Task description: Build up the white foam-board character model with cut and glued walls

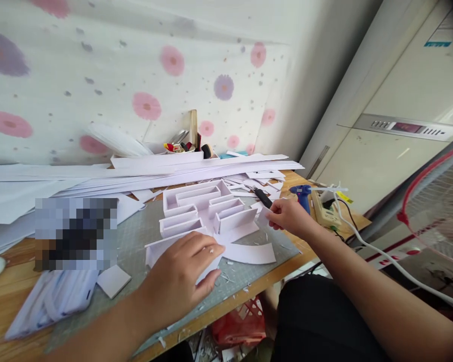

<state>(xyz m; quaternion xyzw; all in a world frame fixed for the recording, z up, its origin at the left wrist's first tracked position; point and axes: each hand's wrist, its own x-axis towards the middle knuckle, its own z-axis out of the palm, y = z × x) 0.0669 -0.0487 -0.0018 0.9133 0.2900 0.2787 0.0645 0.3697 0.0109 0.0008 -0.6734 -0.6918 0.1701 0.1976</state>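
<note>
A white foam-board model (192, 197) with several narrow box compartments stands on the grey cutting mat (136, 221). My left hand (183, 269) lies over its near corner, fingers stretched, thumb apart; whether the palm touches the board is hidden. Between thumb and forefinger part of a white panel shows. To the right of the model, my right hand (290, 216) is closed in a pinch on a small white board piece (264, 216). Just beyond those fingers is a black-handled knife (263, 197), lying among offcuts. A curved white strip (251, 253) rests near the mat's front.
Long white board strips (196, 173) stretch along the back. At right are a blue glue gun (301, 195), a power strip (323, 208), a white cable (385, 269) and a fan (438, 201). A plastic-wrapped packet (56, 299) lies left; a red basket (239, 324) stands below the table.
</note>
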